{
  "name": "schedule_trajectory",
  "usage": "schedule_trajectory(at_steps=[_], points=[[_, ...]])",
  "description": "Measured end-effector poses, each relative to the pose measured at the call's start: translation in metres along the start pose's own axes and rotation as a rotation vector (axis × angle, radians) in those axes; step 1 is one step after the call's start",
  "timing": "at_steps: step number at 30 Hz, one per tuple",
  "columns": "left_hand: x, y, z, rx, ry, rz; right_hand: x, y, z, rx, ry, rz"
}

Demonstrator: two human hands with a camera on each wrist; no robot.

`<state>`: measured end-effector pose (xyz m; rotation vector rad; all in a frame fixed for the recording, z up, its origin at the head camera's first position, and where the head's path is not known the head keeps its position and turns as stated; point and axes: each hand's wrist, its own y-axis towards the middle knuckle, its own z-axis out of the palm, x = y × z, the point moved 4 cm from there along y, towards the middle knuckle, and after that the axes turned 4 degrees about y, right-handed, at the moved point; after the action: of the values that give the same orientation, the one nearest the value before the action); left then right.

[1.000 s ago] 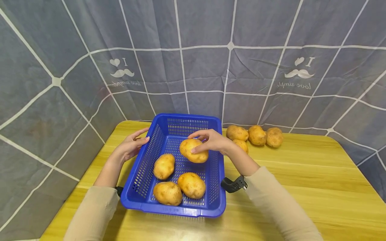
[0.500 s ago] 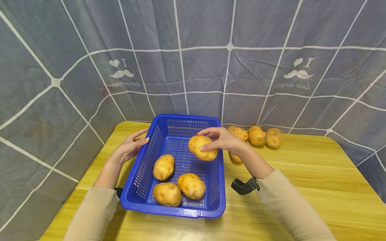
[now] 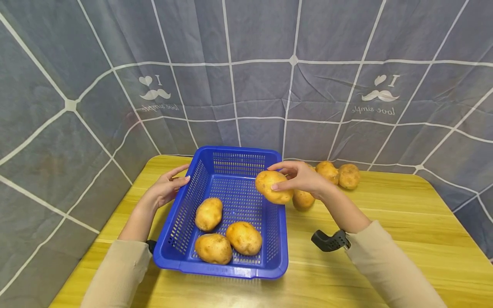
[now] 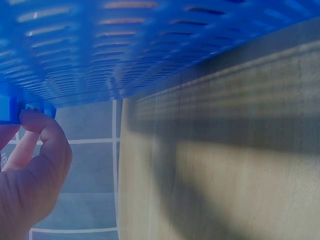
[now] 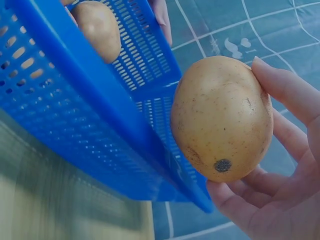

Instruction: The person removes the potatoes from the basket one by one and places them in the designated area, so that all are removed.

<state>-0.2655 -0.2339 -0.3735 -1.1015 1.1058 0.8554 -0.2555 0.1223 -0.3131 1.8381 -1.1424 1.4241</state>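
My right hand [image 3: 298, 179] grips a yellow potato [image 3: 273, 187] [image 5: 222, 117] in the air above the right rim of the blue perforated basket [image 3: 283, 239], fingers and thumb curled round it. My left hand [image 3: 167, 186] holds the basket's left rim, thumb [image 4: 47, 137] pinching the edge. Three potatoes lie in the basket: one at the left [image 3: 209, 213], two at the front [image 3: 213, 248] [image 3: 244, 237]. In the right wrist view the basket wall [image 5: 75, 115] stands just left of the held potato.
More potatoes [image 3: 339, 174] lie on the yellow wooden table [image 3: 385, 239] behind my right hand, one [image 3: 302, 199] close beside the basket. A grey checked cloth [image 3: 246, 77] hangs behind and at both sides.
My right hand has lifted the potato out of the basket's middle and carried it right, to above the right rim. The left hand has stayed on the left rim.
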Motion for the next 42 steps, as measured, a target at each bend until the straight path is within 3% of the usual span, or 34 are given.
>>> schedule_trajectory(at_steps=[9,31,42], points=[[0.002,0.0,-0.001,-0.012,0.043,-0.006,-0.005,-0.012,-0.012,-0.03,0.005,0.014],[0.0,0.0,0.0,-0.001,0.022,-0.005,-0.018,-0.035,-0.037,-0.078,0.024,0.012],[0.0,0.0,0.0,0.007,0.02,-0.007,-0.02,-0.05,-0.051,-0.13,-0.042,0.048]])
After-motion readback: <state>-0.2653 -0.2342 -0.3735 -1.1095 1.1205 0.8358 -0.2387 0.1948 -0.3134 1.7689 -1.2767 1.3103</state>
